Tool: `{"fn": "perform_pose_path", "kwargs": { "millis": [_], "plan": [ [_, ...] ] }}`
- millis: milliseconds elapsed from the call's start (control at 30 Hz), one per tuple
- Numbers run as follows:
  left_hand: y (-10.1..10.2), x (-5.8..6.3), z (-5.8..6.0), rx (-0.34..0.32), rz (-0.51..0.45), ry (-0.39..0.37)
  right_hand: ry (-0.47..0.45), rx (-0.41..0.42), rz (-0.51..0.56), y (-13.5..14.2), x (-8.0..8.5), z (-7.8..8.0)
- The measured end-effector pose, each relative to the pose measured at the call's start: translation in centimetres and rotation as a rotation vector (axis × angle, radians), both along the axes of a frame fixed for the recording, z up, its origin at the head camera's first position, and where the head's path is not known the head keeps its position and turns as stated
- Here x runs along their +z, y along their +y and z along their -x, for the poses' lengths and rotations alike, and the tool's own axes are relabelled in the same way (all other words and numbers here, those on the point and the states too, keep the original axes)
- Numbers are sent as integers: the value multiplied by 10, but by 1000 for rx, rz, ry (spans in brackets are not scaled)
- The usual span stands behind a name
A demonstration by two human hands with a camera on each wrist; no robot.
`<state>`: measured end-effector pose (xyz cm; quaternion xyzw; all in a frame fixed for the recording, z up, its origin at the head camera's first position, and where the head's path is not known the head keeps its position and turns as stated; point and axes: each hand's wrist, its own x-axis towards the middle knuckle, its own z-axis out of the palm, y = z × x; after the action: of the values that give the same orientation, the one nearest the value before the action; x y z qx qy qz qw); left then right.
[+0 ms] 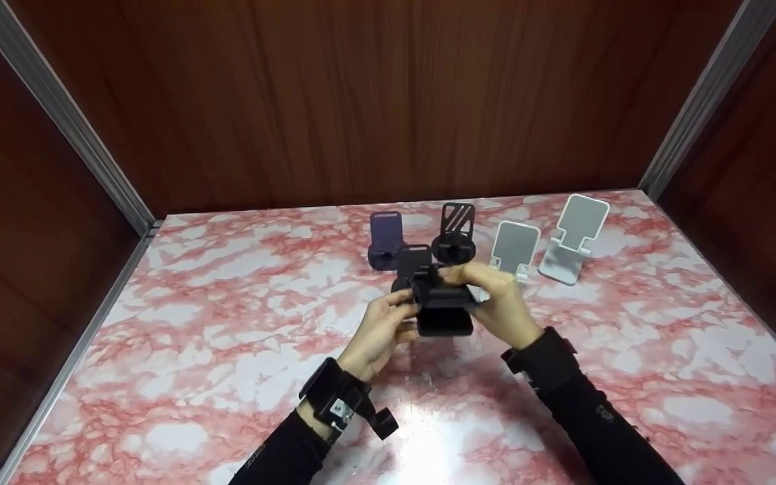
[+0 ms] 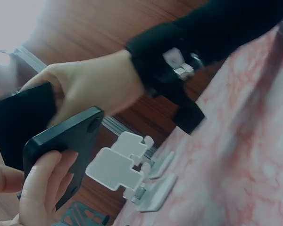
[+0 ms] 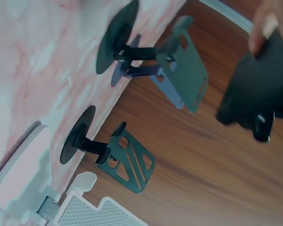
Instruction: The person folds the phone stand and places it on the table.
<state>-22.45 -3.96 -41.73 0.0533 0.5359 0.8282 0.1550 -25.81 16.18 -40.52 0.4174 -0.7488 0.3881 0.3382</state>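
As the left hand [image 1: 378,329] pinches one side and the right hand [image 1: 504,306] grips the other, the black phone stand [image 1: 445,298] sits mid-frame between them — neither clearly nearer (long axis foreshortened).

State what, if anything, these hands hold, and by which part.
A black two-panelled object: in the head view, the left hand grips its left edge, the right hand its upper right side.

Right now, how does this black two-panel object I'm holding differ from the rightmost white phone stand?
The two-panel object is black; the phone stand is white and grey. Your left hand and right hand hold the object aloft; the stand rests on the marbled table. Both have rounded corners.
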Motion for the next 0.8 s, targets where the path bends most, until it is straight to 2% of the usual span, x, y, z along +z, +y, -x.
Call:
{"fn": "perform_pose_path", "kwargs": {
  "millis": [167,367,500,600,700,800],
  "plan": [
    [-3,4,-1,-9,-14,2,91,-20,-36,-3,-5,0],
    [-5,7,-3,-49,34,42,73,8,-72,0,-2,-3],
    [-7,8,-2,-28,28,58,-44,122,-74,4,1,-2],
    [-8,8,-1,-12,29,78,-153,182,-30,6,3,-1],
    [-9,8,0,7,27,95,-276,162,47,6,5,-2],
    [-11,9,1,36,20,113,-475,108,133,4,9,-5]
  ]
}}
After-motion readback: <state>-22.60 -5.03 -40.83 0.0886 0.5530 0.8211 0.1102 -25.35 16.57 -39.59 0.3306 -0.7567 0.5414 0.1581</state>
